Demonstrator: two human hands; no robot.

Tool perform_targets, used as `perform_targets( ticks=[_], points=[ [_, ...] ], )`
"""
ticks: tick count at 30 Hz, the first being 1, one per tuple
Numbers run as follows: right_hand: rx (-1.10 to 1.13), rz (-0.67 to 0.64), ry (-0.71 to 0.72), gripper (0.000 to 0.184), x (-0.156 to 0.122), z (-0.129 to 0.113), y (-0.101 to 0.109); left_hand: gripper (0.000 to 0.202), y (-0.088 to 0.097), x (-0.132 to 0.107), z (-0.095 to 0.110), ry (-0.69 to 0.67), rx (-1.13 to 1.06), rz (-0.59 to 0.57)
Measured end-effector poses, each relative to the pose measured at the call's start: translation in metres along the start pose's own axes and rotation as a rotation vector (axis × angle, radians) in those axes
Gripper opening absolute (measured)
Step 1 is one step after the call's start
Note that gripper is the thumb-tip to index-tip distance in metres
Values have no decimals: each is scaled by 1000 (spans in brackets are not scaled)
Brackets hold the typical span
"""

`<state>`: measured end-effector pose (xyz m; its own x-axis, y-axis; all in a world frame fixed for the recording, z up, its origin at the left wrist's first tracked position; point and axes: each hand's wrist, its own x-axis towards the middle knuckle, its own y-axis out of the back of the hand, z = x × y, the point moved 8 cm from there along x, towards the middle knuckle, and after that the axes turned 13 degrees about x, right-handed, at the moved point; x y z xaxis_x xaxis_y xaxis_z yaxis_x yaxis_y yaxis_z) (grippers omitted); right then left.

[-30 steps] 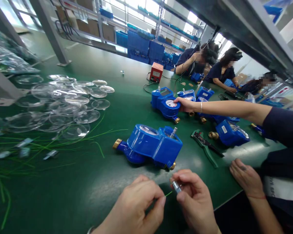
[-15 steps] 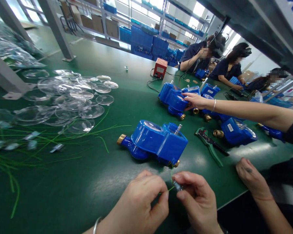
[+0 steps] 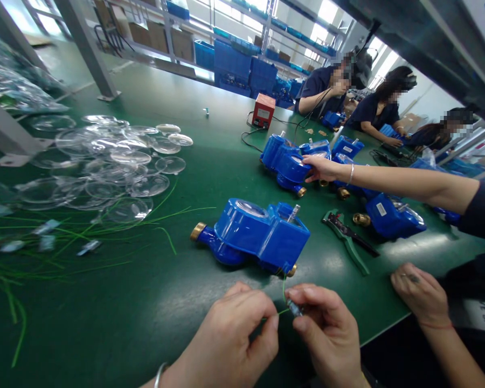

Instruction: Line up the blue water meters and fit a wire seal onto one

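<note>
Between the thumb and fingertips of my right hand is a small clear-bluish wire seal. My left hand pinches the thin green wire that comes out of this seal. Another stretch of the wire rises from the seal to the near brass end of a blue water meter. The meter lies just beyond my hands, its round window facing up and a brass threaded end pointing left. My fingers partly cover the seal, and the wire's end is hidden in my left hand.
Green wires with seal tags and a heap of clear round covers lie left. Green-handled pliers rest right of the meter. A co-worker's hand touches another blue meter; their other hand rests near the edge. A red box stands behind.
My view has shifted very slightly, so the table things appear a little further left. My hands keep the same hold on the seal and wire.
</note>
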<state>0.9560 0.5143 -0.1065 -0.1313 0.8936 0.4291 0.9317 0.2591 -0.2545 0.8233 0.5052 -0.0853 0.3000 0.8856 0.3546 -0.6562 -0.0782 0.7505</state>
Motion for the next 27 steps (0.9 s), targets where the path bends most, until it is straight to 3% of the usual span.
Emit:
perform_targets(
  ticks=[16, 27],
  points=[
    [-15, 4, -7, 29, -4, 1, 0, 19, 0, 0, 1, -6, -6, -5],
    [-66, -75, 6, 37, -10, 5, -1, 20, -2, 3, 4, -31, -18, -13]
  ],
)
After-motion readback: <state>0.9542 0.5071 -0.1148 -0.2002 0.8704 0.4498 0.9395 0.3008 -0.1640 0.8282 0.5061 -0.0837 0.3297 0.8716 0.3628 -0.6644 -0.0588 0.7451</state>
